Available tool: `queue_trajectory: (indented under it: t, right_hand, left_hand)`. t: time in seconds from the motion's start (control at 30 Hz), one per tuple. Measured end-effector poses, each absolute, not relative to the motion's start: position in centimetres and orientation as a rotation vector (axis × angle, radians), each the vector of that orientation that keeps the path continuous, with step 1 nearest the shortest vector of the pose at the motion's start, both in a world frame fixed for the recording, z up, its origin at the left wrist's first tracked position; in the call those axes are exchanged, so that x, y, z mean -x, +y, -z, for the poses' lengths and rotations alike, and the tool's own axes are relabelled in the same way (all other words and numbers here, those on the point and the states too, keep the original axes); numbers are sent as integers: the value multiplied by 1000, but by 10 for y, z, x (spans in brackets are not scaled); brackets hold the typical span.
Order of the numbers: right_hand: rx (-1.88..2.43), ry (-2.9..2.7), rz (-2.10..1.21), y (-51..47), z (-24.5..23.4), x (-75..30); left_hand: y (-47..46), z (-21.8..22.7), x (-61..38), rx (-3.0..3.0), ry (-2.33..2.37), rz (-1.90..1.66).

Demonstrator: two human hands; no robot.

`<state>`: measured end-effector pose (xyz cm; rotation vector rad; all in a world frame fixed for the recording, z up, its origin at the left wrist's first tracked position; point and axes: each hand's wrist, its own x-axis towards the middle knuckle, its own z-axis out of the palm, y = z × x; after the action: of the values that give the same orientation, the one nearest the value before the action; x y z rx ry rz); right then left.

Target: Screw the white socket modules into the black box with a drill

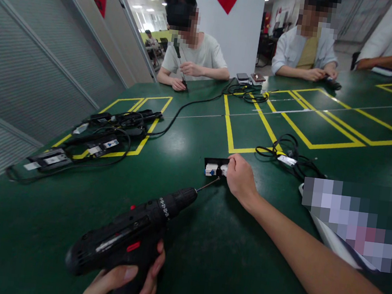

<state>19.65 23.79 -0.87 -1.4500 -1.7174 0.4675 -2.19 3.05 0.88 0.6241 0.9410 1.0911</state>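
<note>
Drill (131, 232), black with red buttons, is held above the green bench (236, 285), close to its near edge and left of the middle, nose aimed toward the far right. The left hand (110, 282) wraps the grip, thumb along the side, fingers curled round the front. A thin bit (208, 185) reaches from the nose to a small black-and-white part (211, 169); whether the tip touches is unclear. The right hand (241, 179) pinches the part by its right end, fingers bent in tightly, their tips mostly hidden.

Toward the bench's left edge, a yellow tape frame (150, 133) encloses black adapters (55, 159) with white labels and tangled cables, some crossing the tape. Near the middle, a second tape frame (228, 129) has a dark cord (290, 153) over its near right corner. Beyond the right forearm lies a white-edged object (328, 237), its top blurred. At the far edge, a person (202, 52) holds a screwdriver (177, 51) nearly upright; cable coils (250, 94) lie to the right.
</note>
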Motion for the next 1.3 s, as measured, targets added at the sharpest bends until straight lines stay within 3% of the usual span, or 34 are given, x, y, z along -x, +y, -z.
queue_trajectory:
  t: [1.3]
  right_hand:
    - [1453, -1744, -457, 238, 8, -196]
  left_hand:
    - [31, -7, 25, -630, 932, -1079]
